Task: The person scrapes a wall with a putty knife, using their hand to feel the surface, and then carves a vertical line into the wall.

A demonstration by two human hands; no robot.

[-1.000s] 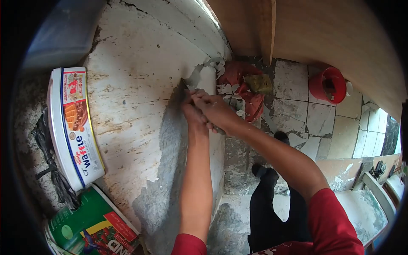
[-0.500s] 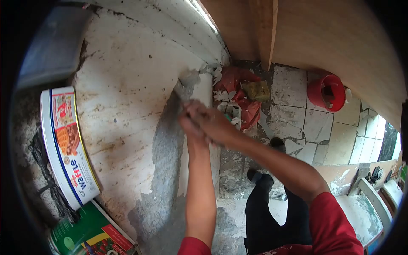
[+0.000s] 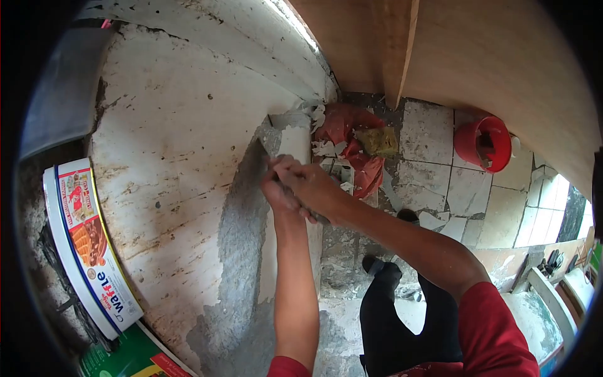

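Both my hands are clasped together on a scraper. My left hand (image 3: 275, 190) lies against the white painted surface (image 3: 176, 157), and my right hand (image 3: 309, 188) wraps over it from the right. The scraper's blade (image 3: 266, 152) pokes out above the fingers, at the edge of a grey bare strip (image 3: 242, 213) where the paint is gone. A dark end of the handle (image 3: 319, 218) shows under my right hand. A curl of loosened paint (image 3: 290, 119) hangs just beyond the blade.
A waffle tin (image 3: 88, 251) and a green box (image 3: 129, 361) lie at the left. On the tiled floor are a red cloth (image 3: 342, 129) with a yellow sponge (image 3: 377, 141), paint flakes and a red bucket (image 3: 483, 141). A wooden board (image 3: 402, 44) leans behind.
My clasped hands have drawn back a little along the grey strip, away from the paint curl. The view has shifted, so the tin sits lower and further left.
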